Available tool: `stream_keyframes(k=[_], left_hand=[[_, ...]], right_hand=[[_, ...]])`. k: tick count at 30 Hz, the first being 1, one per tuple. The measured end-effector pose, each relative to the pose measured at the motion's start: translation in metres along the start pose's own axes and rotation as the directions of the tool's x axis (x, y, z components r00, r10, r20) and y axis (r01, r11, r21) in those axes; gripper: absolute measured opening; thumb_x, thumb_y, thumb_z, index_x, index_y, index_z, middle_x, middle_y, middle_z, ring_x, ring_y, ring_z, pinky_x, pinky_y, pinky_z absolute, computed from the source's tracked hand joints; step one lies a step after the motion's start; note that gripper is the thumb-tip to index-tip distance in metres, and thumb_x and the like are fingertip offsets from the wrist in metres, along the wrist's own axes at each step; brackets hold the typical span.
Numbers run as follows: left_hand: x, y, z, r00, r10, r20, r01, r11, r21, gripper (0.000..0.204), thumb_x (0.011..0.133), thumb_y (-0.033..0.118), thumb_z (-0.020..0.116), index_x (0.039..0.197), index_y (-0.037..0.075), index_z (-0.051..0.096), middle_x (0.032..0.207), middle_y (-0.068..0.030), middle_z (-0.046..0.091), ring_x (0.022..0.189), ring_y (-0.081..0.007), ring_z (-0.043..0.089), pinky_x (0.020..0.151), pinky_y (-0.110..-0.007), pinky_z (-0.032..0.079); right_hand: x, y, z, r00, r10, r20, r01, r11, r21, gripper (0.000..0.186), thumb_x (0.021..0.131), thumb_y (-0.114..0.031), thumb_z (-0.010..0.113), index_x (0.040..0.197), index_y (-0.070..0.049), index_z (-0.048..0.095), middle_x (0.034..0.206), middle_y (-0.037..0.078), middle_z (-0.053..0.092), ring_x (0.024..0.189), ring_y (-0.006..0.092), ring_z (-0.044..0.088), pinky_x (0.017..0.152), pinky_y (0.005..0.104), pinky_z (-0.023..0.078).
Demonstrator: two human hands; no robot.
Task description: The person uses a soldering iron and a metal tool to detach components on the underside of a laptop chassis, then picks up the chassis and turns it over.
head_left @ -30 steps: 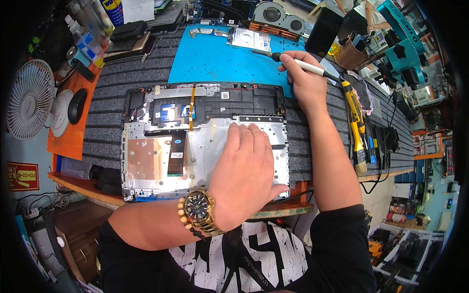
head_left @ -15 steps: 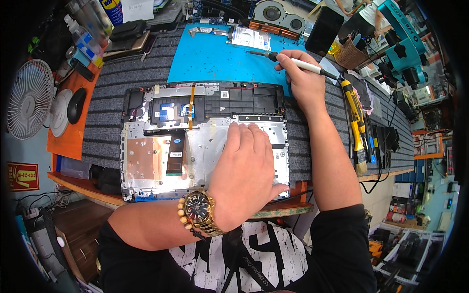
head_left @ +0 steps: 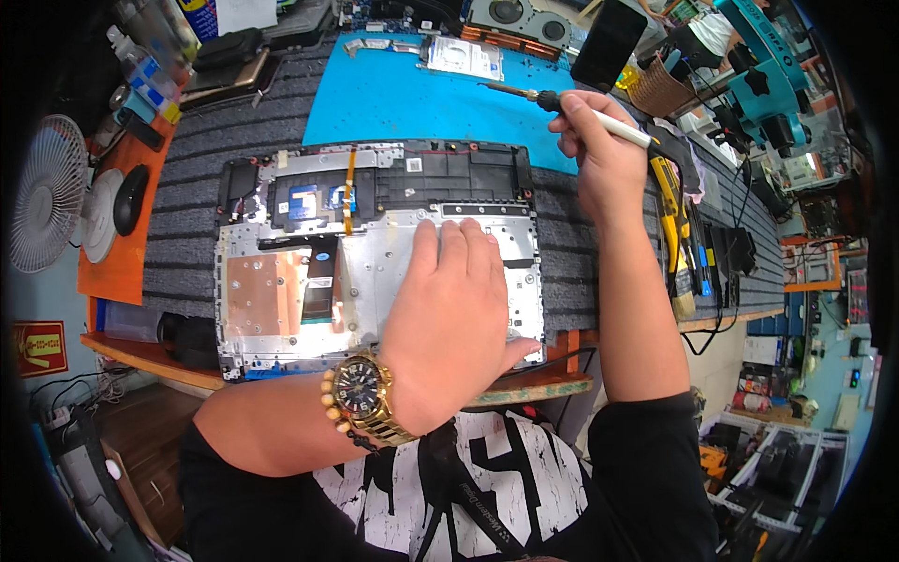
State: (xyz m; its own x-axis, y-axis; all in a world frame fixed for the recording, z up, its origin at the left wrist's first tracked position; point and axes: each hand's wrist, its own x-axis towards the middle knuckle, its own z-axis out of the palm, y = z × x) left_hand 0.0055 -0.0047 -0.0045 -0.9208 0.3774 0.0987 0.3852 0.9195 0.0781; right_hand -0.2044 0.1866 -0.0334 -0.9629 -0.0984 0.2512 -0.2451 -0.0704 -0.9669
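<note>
My left hand lies flat on the silver underside of an opened laptop top cover, fingers stretched toward its far edge and thumb out to the right. An orange ribbon cable crosses the cover's far part, and a dark strip lies on its left half beside a copper-coloured patch. My right hand is closed around the white handle of a soldering iron. Its metal tip points left, above a blue mat, apart from the cover.
On the far side of the mat are a hard drive and a cooling fan assembly. A dark phone and a teal microscope stand right. Yellow-handled tools and a brush lie at the right. A white fan stands left.
My right hand has moved right with the soldering iron, away from the hard drive. The whole view has shifted slightly. My left hand stays flat on the laptop cover.
</note>
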Motion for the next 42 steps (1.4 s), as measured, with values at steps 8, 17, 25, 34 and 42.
stream_keyframes(k=[8,17,25,34,42], left_hand=[[0.0,-0.001,-0.003,1.0,-0.008,0.013,0.008,0.999,-0.032,0.107,0.098,0.071,0.084,0.157,-0.017,0.065,0.16,-0.031,0.067,0.153,-0.0407,0.061,0.136,-0.058,0.038],[-0.001,-0.001,-0.004,1.0,0.009,0.016,-0.008,1.0,-0.023,0.108,0.097,0.069,0.086,0.156,-0.018,0.065,0.162,-0.0314,0.066,0.155,-0.0411,0.06,0.136,-0.06,0.038],[0.001,-0.001,-0.005,1.0,0.003,0.015,-0.003,0.999,-0.037,0.107,0.097,0.069,0.086,0.156,-0.018,0.065,0.161,-0.0321,0.067,0.154,-0.0417,0.061,0.138,-0.06,0.037],[0.0,-0.002,-0.004,1.0,0.007,0.013,-0.007,0.999,-0.037,0.107,0.097,0.068,0.086,0.156,-0.018,0.066,0.161,-0.0328,0.067,0.154,-0.0426,0.062,0.138,-0.06,0.036],[0.001,-0.003,-0.006,1.0,0.007,0.019,-0.006,0.999,-0.043,0.107,0.096,0.068,0.087,0.155,-0.018,0.066,0.161,-0.0328,0.068,0.154,-0.0426,0.062,0.138,-0.06,0.036]], right_hand=[[-0.08,-0.023,-0.042,0.979,0.196,-0.046,-0.185,0.966,0.18,0.016,0.111,-0.013,0.083,0.118,0.001,0.078,0.087,0.008,0.078,0.07,0.0116,0.066,0.065,0.0273,0.05],[-0.133,-0.015,-0.048,0.983,0.184,-0.01,-0.184,0.982,0.043,0.015,0.112,-0.009,0.083,0.121,0.002,0.079,0.092,0.008,0.081,0.077,0.011,0.071,0.071,0.0259,0.054],[-0.136,-0.015,-0.045,0.986,0.165,-0.008,-0.165,0.985,-0.05,0.014,0.11,-0.008,0.085,0.119,0.002,0.08,0.093,0.007,0.083,0.077,0.0082,0.071,0.069,0.0239,0.053],[-0.136,-0.016,-0.044,0.986,0.166,-0.003,-0.166,0.984,-0.067,0.014,0.11,-0.008,0.085,0.118,0.002,0.081,0.093,0.007,0.083,0.077,0.0084,0.072,0.069,0.024,0.053],[-0.136,-0.017,-0.042,0.988,0.154,-0.012,-0.155,0.983,-0.1,0.013,0.11,-0.009,0.084,0.117,0.002,0.081,0.091,0.007,0.083,0.075,0.0081,0.071,0.068,0.024,0.053]])
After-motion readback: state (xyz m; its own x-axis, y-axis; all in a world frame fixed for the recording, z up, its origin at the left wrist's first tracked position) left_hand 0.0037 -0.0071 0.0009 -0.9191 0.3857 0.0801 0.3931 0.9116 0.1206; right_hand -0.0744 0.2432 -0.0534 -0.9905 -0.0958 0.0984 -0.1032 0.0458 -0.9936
